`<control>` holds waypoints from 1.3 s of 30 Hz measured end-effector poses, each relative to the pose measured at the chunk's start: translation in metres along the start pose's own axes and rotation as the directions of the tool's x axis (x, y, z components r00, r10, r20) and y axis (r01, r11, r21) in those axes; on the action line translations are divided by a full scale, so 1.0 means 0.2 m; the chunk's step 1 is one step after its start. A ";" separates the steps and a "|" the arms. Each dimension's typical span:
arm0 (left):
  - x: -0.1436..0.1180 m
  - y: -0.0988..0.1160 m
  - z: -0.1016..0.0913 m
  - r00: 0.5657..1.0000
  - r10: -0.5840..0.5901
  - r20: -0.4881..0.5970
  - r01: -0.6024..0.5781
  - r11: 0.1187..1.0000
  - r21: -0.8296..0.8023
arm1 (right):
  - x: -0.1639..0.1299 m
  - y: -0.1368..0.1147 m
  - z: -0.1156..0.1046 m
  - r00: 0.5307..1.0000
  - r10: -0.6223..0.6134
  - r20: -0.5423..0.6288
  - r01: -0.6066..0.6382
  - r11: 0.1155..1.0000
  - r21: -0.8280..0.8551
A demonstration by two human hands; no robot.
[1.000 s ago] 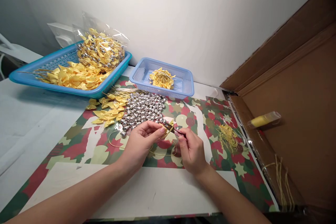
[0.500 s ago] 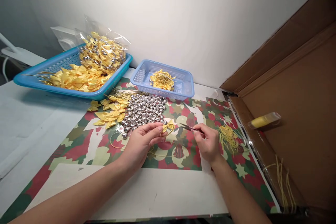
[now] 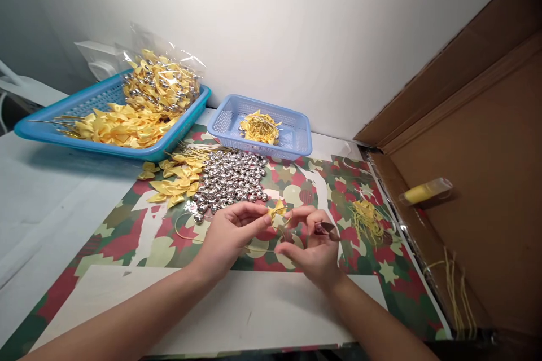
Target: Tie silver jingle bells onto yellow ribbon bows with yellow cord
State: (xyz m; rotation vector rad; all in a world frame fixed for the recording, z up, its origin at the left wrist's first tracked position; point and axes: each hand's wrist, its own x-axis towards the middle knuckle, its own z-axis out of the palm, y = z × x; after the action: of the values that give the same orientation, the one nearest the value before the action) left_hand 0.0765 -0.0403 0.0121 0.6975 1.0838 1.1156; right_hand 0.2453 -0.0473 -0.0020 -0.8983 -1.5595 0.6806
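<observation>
Fingertips of the left hand [image 3: 231,232] pinch a small yellow satin ribbon bow [image 3: 277,210] above the patterned red-and-green mat [image 3: 127,237], while the right hand [image 3: 311,245] meets it from the other side, thumb and forefinger closed on the bow's yellow thread and a small pair of dark snips [image 3: 326,229] tucked under the other fingers. Just beyond lie a heap of shiny silver bells [image 3: 231,177], loose yellow bows [image 3: 175,180], and two blue plastic baskets [image 3: 292,141] against the white wall.
</observation>
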 end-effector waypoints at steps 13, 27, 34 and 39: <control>-0.02 -0.03 0.02 0.980 0.080 0.180 -0.099 0.990 0.102 | -0.02 -0.02 0.05 0.972 0.231 -0.051 -0.211 0.945 0.250; 0.00 -0.05 0.00 0.941 -0.054 0.335 -0.002 0.986 0.164 | 0.06 -0.03 0.03 0.908 0.416 0.042 -0.399 0.834 0.381; -0.03 -0.02 0.01 0.901 -0.034 0.433 -0.044 0.985 0.168 | 0.06 -0.02 0.03 0.916 0.401 0.016 -0.396 0.897 0.194; -0.04 -0.01 0.01 0.904 -0.074 0.422 -0.039 0.967 0.253 | 0.06 -0.01 0.03 0.900 0.431 0.067 -0.436 0.883 0.175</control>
State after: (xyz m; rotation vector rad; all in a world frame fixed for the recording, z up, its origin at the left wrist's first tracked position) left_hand 0.0782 -0.0485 0.0128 1.0810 0.8553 0.7584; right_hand 0.2388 -0.0377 0.0054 -1.1115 -1.2968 1.1435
